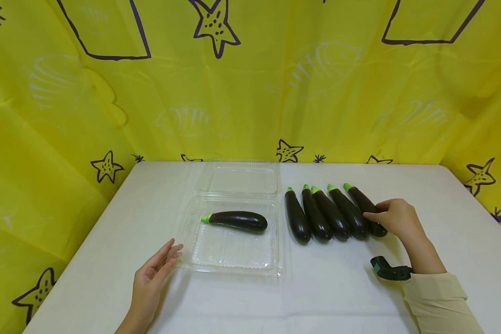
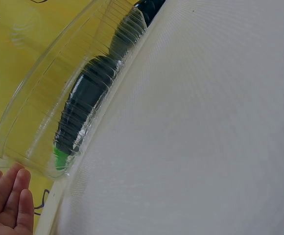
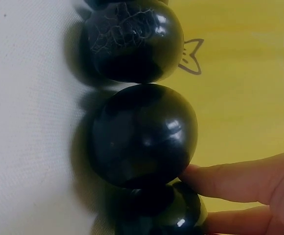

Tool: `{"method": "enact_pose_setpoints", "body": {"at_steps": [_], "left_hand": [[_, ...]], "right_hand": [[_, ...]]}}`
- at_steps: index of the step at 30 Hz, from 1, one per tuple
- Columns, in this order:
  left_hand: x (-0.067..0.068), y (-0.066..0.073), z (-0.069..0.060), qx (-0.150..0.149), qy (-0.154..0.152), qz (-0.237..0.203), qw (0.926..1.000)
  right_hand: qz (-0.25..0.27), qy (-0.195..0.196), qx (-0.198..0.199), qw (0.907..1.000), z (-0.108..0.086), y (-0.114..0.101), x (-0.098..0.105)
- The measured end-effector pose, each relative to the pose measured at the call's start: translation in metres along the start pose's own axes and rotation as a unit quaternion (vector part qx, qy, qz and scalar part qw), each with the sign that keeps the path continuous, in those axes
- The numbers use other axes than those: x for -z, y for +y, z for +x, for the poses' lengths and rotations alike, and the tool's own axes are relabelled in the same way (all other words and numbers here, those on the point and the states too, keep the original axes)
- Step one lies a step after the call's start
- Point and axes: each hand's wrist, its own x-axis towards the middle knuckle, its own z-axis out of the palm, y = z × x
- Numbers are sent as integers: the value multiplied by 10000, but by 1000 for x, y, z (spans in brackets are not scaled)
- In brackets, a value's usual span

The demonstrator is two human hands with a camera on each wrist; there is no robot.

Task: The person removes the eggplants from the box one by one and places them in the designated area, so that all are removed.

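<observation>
In the head view, a clear plastic clamshell box [image 1: 234,254] lies opened, its lid [image 1: 240,180] folded back behind it. One dark eggplant [image 1: 238,221] with a green stem end lies sideways inside the base. My left hand [image 1: 152,273] is at the box's left front edge, fingers extended; in the left wrist view its fingers [image 2: 22,200] are beside the clear wall. On the right, my right hand [image 1: 396,217] holds the rightmost eggplant [image 1: 361,199] near its thick end. The right wrist view shows the thumb [image 3: 220,180] between that eggplant [image 3: 156,208] and its neighbour [image 3: 144,134].
Several more eggplants [image 1: 296,215] lie side by side right of the box, stem ends toward the back. All stand on a white table [image 1: 317,287]. A yellow curtain [image 1: 250,93] with sea drawings hangs behind it. A black device [image 1: 390,270] is on the right wrist.
</observation>
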Motion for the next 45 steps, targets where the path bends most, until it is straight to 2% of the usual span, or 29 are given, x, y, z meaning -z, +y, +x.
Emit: {"method": "enact_pose_setpoints", "body": {"at_steps": [11,23,30,36,45], "left_hand": [[0,0,0,-60,-30,23,10000],[1,-1,-1,1,21,10,10000],[0,0,-1,-21,-2,18,10000],[0,0,0,-1,-5,24,10000],[1,-1,-1,18,6,49,10000]], "right_hand": [[-71,-169,-185,9997,0,-1,2],[-91,-223,-185,9995,1,-1,2],[-45,38,-92,9999,0,-4,3],[35,248,-5,9997,-1,-14,6],[131,242,281,9992,-4,-36,10]]}}
